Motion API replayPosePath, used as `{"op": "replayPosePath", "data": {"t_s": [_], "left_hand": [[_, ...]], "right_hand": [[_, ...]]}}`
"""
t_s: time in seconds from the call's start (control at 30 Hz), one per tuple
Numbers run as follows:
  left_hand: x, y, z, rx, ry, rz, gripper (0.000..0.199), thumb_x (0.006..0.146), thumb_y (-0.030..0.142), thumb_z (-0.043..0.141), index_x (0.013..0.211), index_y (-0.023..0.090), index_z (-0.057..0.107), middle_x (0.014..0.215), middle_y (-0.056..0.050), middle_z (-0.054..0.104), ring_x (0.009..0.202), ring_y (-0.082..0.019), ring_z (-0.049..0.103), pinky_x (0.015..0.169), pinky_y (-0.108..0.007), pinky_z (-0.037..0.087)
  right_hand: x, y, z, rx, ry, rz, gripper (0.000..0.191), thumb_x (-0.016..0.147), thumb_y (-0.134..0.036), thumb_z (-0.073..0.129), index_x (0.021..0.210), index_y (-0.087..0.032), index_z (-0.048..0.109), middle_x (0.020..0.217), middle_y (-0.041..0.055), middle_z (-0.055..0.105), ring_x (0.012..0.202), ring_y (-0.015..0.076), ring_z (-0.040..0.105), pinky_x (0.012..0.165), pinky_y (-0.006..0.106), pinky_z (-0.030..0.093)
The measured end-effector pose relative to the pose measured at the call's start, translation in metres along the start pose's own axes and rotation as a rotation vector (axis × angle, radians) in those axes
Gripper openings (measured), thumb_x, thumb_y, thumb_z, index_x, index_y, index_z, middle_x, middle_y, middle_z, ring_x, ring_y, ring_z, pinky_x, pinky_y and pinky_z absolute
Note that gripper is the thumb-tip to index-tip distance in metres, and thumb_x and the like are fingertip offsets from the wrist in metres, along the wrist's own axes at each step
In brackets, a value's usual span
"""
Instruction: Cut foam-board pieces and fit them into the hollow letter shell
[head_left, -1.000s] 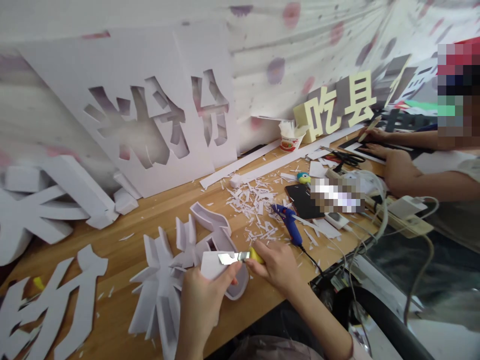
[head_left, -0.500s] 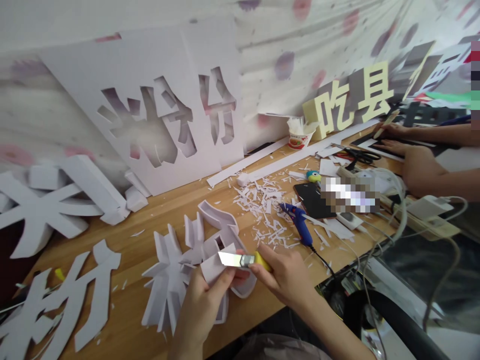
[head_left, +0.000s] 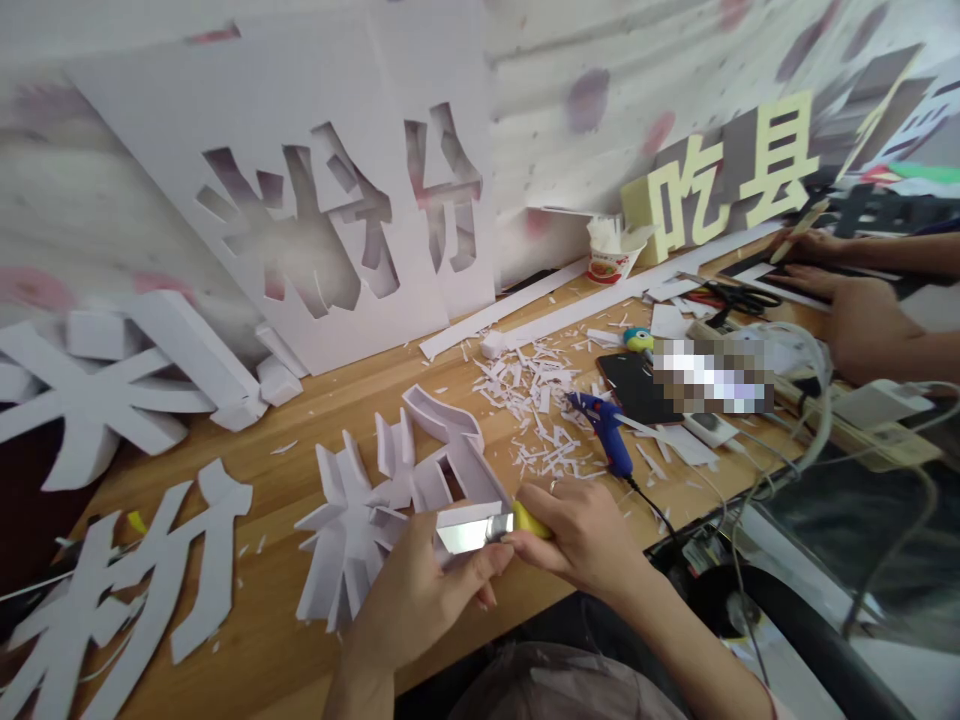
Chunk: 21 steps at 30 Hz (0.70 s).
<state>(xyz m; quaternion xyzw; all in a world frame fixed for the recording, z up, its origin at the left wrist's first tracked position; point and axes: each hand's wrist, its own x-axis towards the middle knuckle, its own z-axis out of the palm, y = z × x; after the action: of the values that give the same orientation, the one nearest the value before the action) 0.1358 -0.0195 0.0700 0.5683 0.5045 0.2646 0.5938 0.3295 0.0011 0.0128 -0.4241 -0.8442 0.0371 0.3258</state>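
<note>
My right hand (head_left: pixel 585 530) is closed round the yellow handle of a utility knife (head_left: pixel 530 521), its wide blade out and pointing left. The blade lies flat along a small white foam board piece (head_left: pixel 459 516). My left hand (head_left: pixel 420 590) grips that piece between thumb and fingers, and much of it is hidden behind the blade and hand. Just beyond my hands, a white character with raised side walls (head_left: pixel 341 530) lies on the wooden table (head_left: pixel 285 490), partly covered by my left hand.
Flat white cut-out letters (head_left: pixel 214 560) lie at left, below thick white letters (head_left: pixel 112 390). White offcuts (head_left: pixel 536 385), a blue glue gun (head_left: pixel 606 430), scissors (head_left: pixel 742 298) and a paper cup (head_left: pixel 611 262) spread rightward. Another person's hands (head_left: pixel 814 270) work at far right.
The view has shifted slightly. My hands have moved a little, and the foam piece is turned so that less of its face shows. The blade still rests against it.
</note>
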Motion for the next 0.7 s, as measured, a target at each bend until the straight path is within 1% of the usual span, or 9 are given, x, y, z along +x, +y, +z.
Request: {"op": "replayPosePath", "data": {"t_s": [0.07,0.2,0.3,0.4,0.47,0.5,0.6,0.63,0.7], "left_hand": [[0.002,-0.005,-0.004,0.043,-0.028,-0.008,0.021,0.083,0.037,0.071,0.076,0.018,0.067,0.059,0.002,0.065,0.055,-0.012,0.062,0.054,-0.020,0.050],[0.004,-0.010,-0.006,0.112,-0.010,-0.031,0.027,0.084,0.036,0.071,0.065,0.018,0.062,0.054,0.003,0.063,0.050,-0.011,0.062,0.051,-0.019,0.048],[0.004,-0.011,-0.005,0.135,0.008,-0.006,0.029,0.086,0.037,0.067,0.063,0.019,0.061,0.050,0.004,0.060,0.045,-0.011,0.059,0.046,-0.019,0.045],[0.005,-0.011,-0.005,0.180,0.035,0.015,0.031,0.088,0.038,0.065,0.062,0.020,0.062,0.046,0.004,0.059,0.041,-0.011,0.058,0.044,-0.019,0.044],[0.006,-0.011,-0.004,0.252,0.068,0.068,0.034,0.089,0.037,0.062,0.060,0.020,0.062,0.044,0.004,0.059,0.037,-0.011,0.056,0.044,-0.020,0.043],[0.007,-0.011,-0.004,0.296,0.091,0.119,0.035,0.090,0.036,0.062,0.058,0.020,0.062,0.045,0.004,0.061,0.038,-0.010,0.056,0.045,-0.020,0.043],[0.008,-0.010,-0.002,0.404,0.158,0.294,0.037,0.089,0.032,0.065,0.054,0.020,0.063,0.051,0.002,0.068,0.047,-0.011,0.063,0.055,-0.020,0.046],[0.008,-0.010,-0.002,0.413,0.170,0.329,0.037,0.089,0.030,0.066,0.054,0.020,0.064,0.052,0.002,0.069,0.050,-0.011,0.065,0.058,-0.020,0.047],[0.008,-0.010,0.000,0.401,0.175,0.359,0.035,0.088,0.027,0.067,0.053,0.021,0.065,0.052,0.003,0.069,0.052,-0.011,0.066,0.058,-0.018,0.047]], "right_hand": [[-0.001,0.001,0.000,-0.005,-0.006,-0.018,0.067,0.104,-0.063,0.020,0.067,-0.019,0.054,0.055,-0.0002,0.055,0.048,0.0104,0.044,0.053,0.028,0.025],[-0.001,0.000,0.001,-0.029,-0.004,-0.024,0.066,0.104,-0.063,0.022,0.067,-0.019,0.054,0.056,-0.0001,0.055,0.050,0.0103,0.047,0.053,0.028,0.025],[-0.001,-0.001,0.001,-0.058,0.021,-0.021,0.066,0.105,-0.062,0.022,0.066,-0.019,0.054,0.055,0.0000,0.054,0.050,0.0103,0.048,0.054,0.028,0.025],[0.000,0.000,0.000,-0.088,0.056,-0.026,0.066,0.105,-0.061,0.023,0.066,-0.018,0.055,0.054,-0.0001,0.053,0.049,0.0101,0.045,0.054,0.028,0.024],[0.002,0.002,-0.002,-0.108,0.079,-0.032,0.066,0.105,-0.061,0.025,0.066,-0.018,0.057,0.052,-0.0007,0.051,0.047,0.0102,0.042,0.053,0.028,0.023],[0.003,0.003,-0.003,-0.119,0.084,-0.043,0.066,0.105,-0.061,0.025,0.065,-0.018,0.057,0.051,-0.0009,0.051,0.047,0.0103,0.041,0.053,0.028,0.023],[0.007,0.006,-0.010,-0.159,0.079,-0.099,0.066,0.105,-0.060,0.024,0.065,-0.018,0.056,0.052,-0.0010,0.052,0.049,0.0102,0.043,0.054,0.028,0.025],[0.008,0.006,-0.012,-0.174,0.080,-0.118,0.067,0.106,-0.059,0.024,0.064,-0.018,0.056,0.053,-0.0011,0.052,0.049,0.0100,0.044,0.054,0.027,0.026],[0.010,0.007,-0.015,-0.203,0.098,-0.139,0.067,0.106,-0.058,0.023,0.064,-0.018,0.056,0.052,-0.0015,0.051,0.048,0.0098,0.043,0.053,0.027,0.027]]}}
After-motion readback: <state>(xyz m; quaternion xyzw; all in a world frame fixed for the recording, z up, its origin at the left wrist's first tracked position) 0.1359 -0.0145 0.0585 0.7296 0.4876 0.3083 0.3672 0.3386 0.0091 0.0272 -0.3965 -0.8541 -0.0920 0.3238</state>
